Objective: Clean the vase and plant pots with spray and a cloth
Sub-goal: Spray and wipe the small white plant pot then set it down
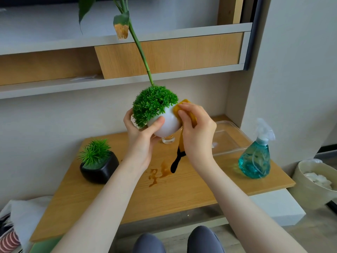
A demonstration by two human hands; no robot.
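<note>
White plant pot (166, 125), round and glossy with a dense mop of small green artificial leaves (154, 105) spilling toward ten o'clock, is held tilted in the air above the back of the wooden table (182, 187). The left hand (141, 133) cups it from below and behind, fingers curled round the far side and the thumb pressed on the white front. The right hand (196, 132) presses a mustard-yellow cloth (184, 111) against the pot's rim and shoulder at two o'clock, fingers bent over the cloth and pinning it to the surface; a strip of the cloth hangs down beneath the palm.

No brand, label or writing can be read on anything.

Just under the pot, the base of a clear glass vase (168, 140) stands on the table, mostly hidden by the pot; a long green stalk (140, 50) rises behind the foliage toward twelve o'clock. A black-handled object (176, 162) lies below the right wrist, beside a brown wet stain (157, 173) on the wood. At eight o'clock from the hands sits a black pot (100, 168) with spiky green tufts. At four o'clock stands a spray bottle (256, 157) of blue-green liquid, and behind it a clear plastic tray (231, 136). Off the table edge at four o'clock is a pale bin (310, 181) holding white crumpled material. Wood-fronted shelves (164, 57) run across the wall behind.
</note>
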